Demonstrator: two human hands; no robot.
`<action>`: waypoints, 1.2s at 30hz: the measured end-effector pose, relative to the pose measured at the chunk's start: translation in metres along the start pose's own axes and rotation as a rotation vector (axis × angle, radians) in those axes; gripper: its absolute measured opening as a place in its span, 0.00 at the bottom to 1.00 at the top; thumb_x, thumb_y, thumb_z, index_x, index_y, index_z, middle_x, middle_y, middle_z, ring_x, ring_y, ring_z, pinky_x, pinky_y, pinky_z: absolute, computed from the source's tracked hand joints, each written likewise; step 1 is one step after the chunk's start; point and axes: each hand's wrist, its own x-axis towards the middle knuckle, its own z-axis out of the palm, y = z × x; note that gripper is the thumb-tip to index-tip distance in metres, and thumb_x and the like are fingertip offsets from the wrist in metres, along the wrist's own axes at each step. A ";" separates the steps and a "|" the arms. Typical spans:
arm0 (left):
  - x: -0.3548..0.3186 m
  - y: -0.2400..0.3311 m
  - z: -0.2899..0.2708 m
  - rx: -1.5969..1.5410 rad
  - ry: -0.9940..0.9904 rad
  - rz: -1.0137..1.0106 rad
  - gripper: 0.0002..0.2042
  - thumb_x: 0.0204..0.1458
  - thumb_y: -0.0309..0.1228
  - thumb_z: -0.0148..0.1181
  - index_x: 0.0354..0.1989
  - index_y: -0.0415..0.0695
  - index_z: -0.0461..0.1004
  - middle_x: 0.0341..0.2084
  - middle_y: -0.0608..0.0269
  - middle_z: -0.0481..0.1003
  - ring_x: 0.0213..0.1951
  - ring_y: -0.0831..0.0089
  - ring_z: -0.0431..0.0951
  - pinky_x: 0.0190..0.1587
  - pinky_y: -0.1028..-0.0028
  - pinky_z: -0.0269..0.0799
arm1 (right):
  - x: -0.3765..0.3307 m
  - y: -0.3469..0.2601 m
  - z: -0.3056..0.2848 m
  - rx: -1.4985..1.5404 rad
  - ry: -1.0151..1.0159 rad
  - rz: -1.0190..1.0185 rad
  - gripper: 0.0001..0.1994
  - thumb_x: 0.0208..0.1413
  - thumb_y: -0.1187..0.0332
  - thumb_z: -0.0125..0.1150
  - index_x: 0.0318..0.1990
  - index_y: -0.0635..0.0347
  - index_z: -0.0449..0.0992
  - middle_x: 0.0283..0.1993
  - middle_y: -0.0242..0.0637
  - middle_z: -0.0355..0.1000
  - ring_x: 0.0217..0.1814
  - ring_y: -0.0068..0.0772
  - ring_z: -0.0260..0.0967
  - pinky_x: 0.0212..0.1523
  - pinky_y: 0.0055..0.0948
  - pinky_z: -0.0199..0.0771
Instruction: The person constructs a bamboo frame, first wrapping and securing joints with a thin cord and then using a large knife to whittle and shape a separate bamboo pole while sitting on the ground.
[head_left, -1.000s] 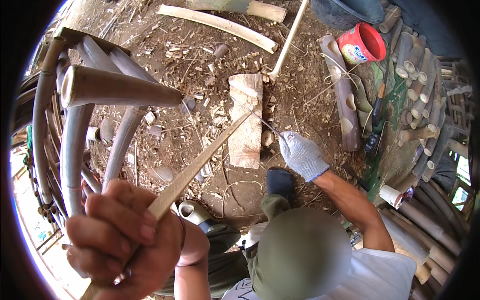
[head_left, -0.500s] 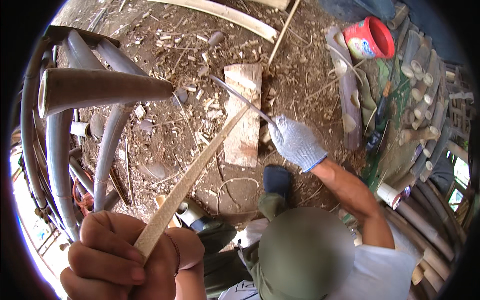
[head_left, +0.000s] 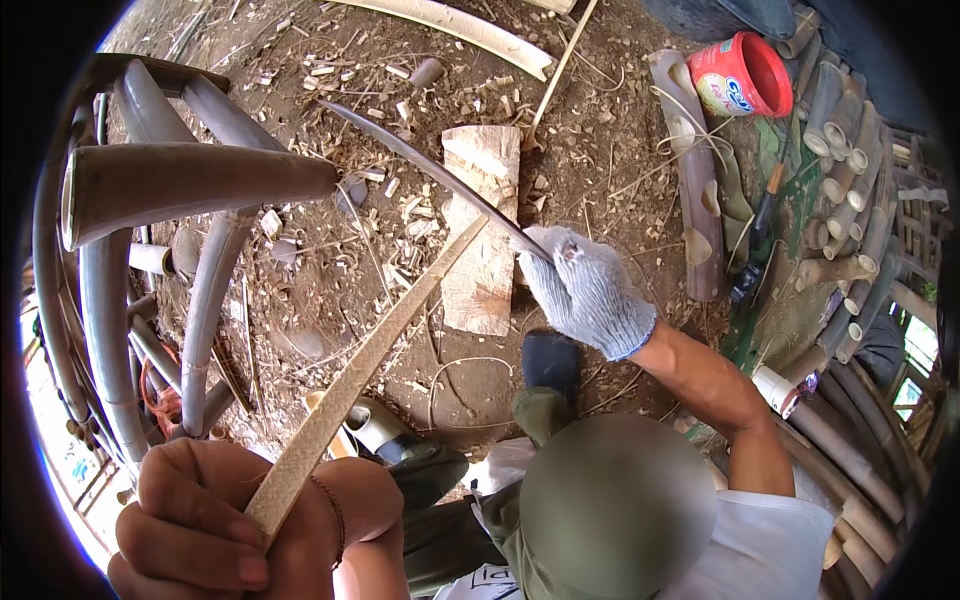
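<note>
My bare left hand (head_left: 195, 525), low at the left, is closed round the near end of a long flat bamboo strip (head_left: 365, 380). The strip slants up and right, and its far end meets the blade of a long, thin, slightly curved knife (head_left: 405, 150). A grey knitted glove covers my right hand (head_left: 590, 295), which is closed on the knife's handle end; the handle itself is hidden in the fist. The blade points up and left. Beneath the strip's end and the blade, a pale wooden block (head_left: 480, 295) lies on the ground.
Bamboo chips litter the dirt floor (head_left: 310, 260). At the left stands a bamboo frame (head_left: 190, 190). A red bucket (head_left: 770, 75) lies at the upper right, near a notched bamboo length (head_left: 698, 190) and stacked bamboo poles (head_left: 855, 215). One shoe (head_left: 552, 360) shows below the block.
The knife blade has swung up and left, so more of it shows. My right hand has turned and shifted slightly left and nearer. My left hand with the strip has moved a little down and left.
</note>
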 end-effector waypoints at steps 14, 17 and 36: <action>-0.014 -0.029 0.007 -0.286 0.069 0.302 0.14 0.67 0.47 0.48 0.33 0.53 0.69 0.25 0.77 0.65 0.25 0.80 0.66 0.23 0.79 0.62 | -0.018 0.037 0.009 -0.155 -0.041 -0.033 0.07 0.63 0.68 0.55 0.40 0.61 0.77 0.28 0.46 0.73 0.28 0.51 0.73 0.27 0.43 0.74; -0.014 -0.026 0.014 -0.197 0.090 0.308 0.08 0.65 0.42 0.52 0.35 0.55 0.68 0.26 0.80 0.64 0.24 0.82 0.64 0.22 0.80 0.60 | -0.015 0.071 0.017 -0.463 -0.433 0.123 0.13 0.65 0.61 0.52 0.35 0.60 0.76 0.27 0.47 0.73 0.29 0.52 0.74 0.28 0.44 0.75; -0.010 -0.031 0.027 -0.187 0.353 0.223 0.15 0.52 0.50 0.57 0.19 0.57 0.70 0.18 0.79 0.63 0.21 0.84 0.64 0.27 0.82 0.55 | -0.018 0.080 0.024 -0.436 -0.414 0.266 0.14 0.65 0.59 0.49 0.38 0.58 0.77 0.27 0.51 0.74 0.28 0.56 0.75 0.29 0.50 0.75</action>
